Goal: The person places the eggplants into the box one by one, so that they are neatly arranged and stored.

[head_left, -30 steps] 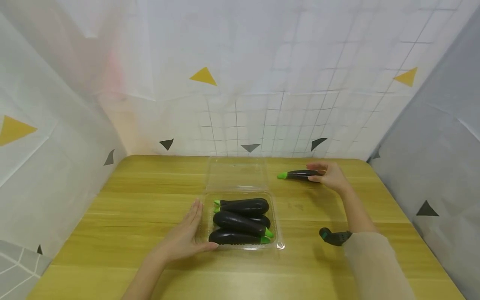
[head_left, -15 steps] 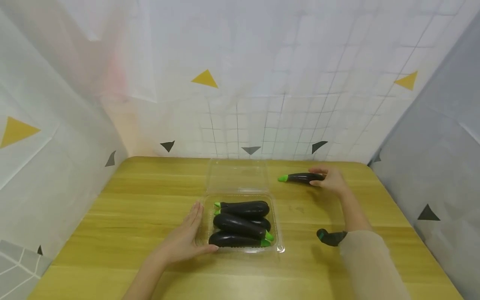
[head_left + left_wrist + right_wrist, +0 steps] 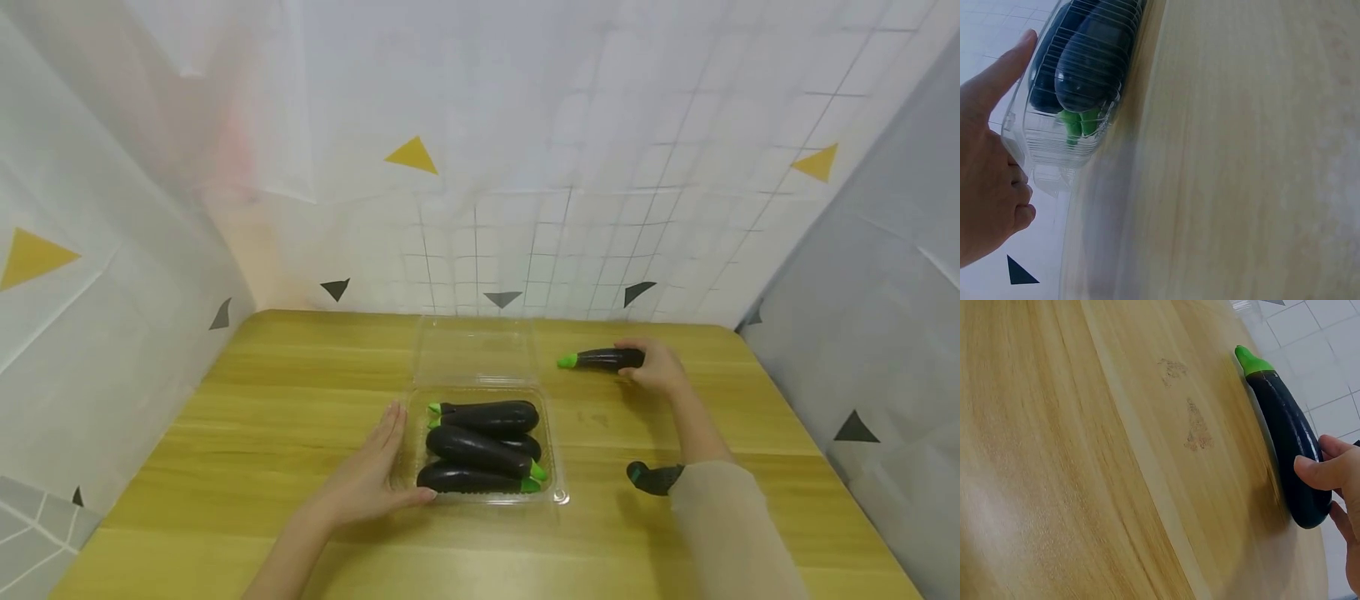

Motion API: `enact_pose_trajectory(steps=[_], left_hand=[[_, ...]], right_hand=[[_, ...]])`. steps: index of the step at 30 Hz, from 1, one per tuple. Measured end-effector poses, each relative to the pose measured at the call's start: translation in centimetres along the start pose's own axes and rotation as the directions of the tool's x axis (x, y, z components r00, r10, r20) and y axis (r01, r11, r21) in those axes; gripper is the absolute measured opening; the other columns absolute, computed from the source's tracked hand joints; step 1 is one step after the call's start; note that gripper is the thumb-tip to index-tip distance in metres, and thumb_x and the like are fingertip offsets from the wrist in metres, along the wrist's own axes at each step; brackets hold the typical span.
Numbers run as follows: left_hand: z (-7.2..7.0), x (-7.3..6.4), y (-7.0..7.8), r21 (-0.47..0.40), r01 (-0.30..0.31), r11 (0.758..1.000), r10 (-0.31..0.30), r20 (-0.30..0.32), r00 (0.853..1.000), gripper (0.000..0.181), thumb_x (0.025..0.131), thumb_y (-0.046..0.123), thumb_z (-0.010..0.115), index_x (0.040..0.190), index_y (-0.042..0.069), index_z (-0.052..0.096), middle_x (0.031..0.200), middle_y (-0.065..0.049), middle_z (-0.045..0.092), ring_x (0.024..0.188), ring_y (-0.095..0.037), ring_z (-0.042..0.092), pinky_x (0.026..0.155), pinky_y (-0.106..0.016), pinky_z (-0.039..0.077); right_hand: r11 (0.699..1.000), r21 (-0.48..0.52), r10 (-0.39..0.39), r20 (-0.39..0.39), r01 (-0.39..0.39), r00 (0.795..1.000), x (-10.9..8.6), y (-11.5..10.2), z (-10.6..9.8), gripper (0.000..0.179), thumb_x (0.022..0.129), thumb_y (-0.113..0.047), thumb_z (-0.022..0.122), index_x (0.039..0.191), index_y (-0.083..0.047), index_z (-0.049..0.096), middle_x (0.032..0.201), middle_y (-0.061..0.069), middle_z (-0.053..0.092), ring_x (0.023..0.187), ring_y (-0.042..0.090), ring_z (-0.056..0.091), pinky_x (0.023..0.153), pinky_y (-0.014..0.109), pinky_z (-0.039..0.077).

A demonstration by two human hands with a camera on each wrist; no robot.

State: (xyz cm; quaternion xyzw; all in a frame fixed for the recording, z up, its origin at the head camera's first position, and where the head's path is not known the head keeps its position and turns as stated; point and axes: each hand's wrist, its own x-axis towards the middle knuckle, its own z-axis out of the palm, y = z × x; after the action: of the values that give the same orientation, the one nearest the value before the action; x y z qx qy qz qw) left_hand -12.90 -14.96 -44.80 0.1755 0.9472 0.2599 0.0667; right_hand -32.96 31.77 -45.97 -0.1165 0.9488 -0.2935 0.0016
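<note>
R hand (image 3: 652, 367) pinching loose eggplant (image 3: 600, 359), box's (image 3: 487, 500) 2 o'clock | L hand (image 3: 365, 479) straight-fingered, thumb apart, touching box, 8 o'clock; cut off in L wrist view | boxed eggplants (image 3: 480, 450) overlap, part-hid, count unclear | clear lid (image 3: 474, 350) faint, 12 o'clock | dark gadget (image 3: 654, 479) part-hid by R sleeve (image 3: 731, 529)

We're scanning all three views as they stand, and we can read no text, label, brand, number or sign on anything here.
</note>
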Motion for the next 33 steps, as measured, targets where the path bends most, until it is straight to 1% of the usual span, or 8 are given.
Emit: enact_pose_trajectory(steps=[3,7,12,17,23,27,31,33], left_hand=[[0.0,0.0,0.0,-0.004,0.001,1.000,-0.001,0.001,1.000,0.121,0.076,0.068,0.066,0.153,0.002,-0.001,0.159,-0.015,-0.008,0.144,-0.033,0.003,0.112,-0.051,0.020],[0.0,0.0,0.0,-0.009,0.010,1.000,-0.010,0.007,1.000,0.122,0.076,0.068,0.066,0.153,0.003,-0.002,0.159,-0.014,-0.009,0.144,-0.032,0.003,0.112,-0.051,0.021],[0.0,0.0,0.1,-0.011,0.016,1.000,-0.016,0.007,1.000,0.122,0.076,0.068,0.066,0.153,0.003,-0.002,0.159,-0.013,-0.010,0.145,-0.032,0.002,0.113,-0.051,0.020],[0.0,-0.1,0.2,-0.013,0.024,1.000,-0.024,0.006,1.000,0.121,0.076,0.069,0.065,0.153,0.004,-0.002,0.159,-0.013,-0.010,0.145,-0.032,0.002,0.112,-0.052,0.020],[0.0,-0.1,0.1,-0.004,0.022,1.000,-0.022,0.006,1.000,0.121,0.076,0.068,0.066,0.153,0.004,-0.002,0.159,-0.013,-0.010,0.145,-0.032,0.002,0.112,-0.052,0.021],[0.1,-0.1,0.1,0.003,0.018,1.000,-0.018,0.007,1.000,0.121,0.076,0.068,0.065,0.153,0.003,-0.002,0.159,-0.013,-0.010,0.144,-0.032,0.002,0.112,-0.051,0.020],[0.0,-0.2,0.1,-0.013,0.018,1.000,-0.018,0.010,1.000,0.121,0.076,0.067,0.066,0.153,0.003,-0.002,0.159,-0.013,-0.010,0.144,-0.033,0.001,0.113,-0.051,0.018],[-0.1,-0.2,0.1,-0.015,0.017,1.000,-0.016,0.005,1.000,0.121,0.076,0.067,0.067,0.153,0.003,-0.001,0.159,-0.013,-0.010,0.144,-0.034,0.003,0.112,-0.052,0.019]], right_hand=[[0.999,-0.033,0.013,-0.001,-0.013,1.000,-0.2,-0.1,0.0,0.049,0.084,-0.008,0.073,0.131,-0.005,0.059,0.137,0.026,0.049,0.124,0.049,0.042,0.099,0.064,0.035],[0.997,-0.080,0.005,-0.012,-0.006,1.000,-0.5,-0.2,0.2,0.048,0.082,-0.012,0.076,0.128,-0.007,0.062,0.132,0.025,0.054,0.117,0.049,0.049,0.092,0.063,0.041],[0.993,-0.115,-0.008,-0.038,0.004,0.999,-1.2,-0.1,0.5,0.048,0.080,-0.015,0.078,0.126,-0.008,0.064,0.128,0.022,0.058,0.114,0.046,0.052,0.090,0.061,0.043],[0.994,-0.110,-0.012,-0.069,0.004,0.998,-2.0,-0.3,0.7,0.047,0.079,-0.016,0.079,0.122,-0.007,0.065,0.127,0.022,0.059,0.112,0.047,0.053,0.091,0.060,0.042],[0.995,-0.098,-0.006,-0.079,-0.002,0.997,-2.8,-0.4,1.0,0.046,0.079,-0.017,0.080,0.121,-0.006,0.065,0.126,0.023,0.059,0.113,0.047,0.052,0.093,0.060,0.041],[0.995,-0.096,0.004,-0.090,-0.012,0.996,-3.2,-0.4,1.2,0.047,0.078,-0.019,0.080,0.121,-0.006,0.066,0.124,0.024,0.060,0.112,0.047,0.053,0.091,0.059,0.043],[0.995,-0.095,-0.011,-0.104,0.001,0.994,-3.5,-0.4,1.5,0.049,0.078,-0.022,0.081,0.121,-0.004,0.066,0.122,0.023,0.061,0.111,0.046,0.054,0.090,0.059,0.044],[0.996,-0.090,-0.024,-0.115,0.014,0.993,-3.8,-0.4,1.6,0.049,0.078,-0.023,0.081,0.121,-0.004,0.066,0.121,0.023,0.062,0.111,0.046,0.055,0.090,0.058,0.044]])
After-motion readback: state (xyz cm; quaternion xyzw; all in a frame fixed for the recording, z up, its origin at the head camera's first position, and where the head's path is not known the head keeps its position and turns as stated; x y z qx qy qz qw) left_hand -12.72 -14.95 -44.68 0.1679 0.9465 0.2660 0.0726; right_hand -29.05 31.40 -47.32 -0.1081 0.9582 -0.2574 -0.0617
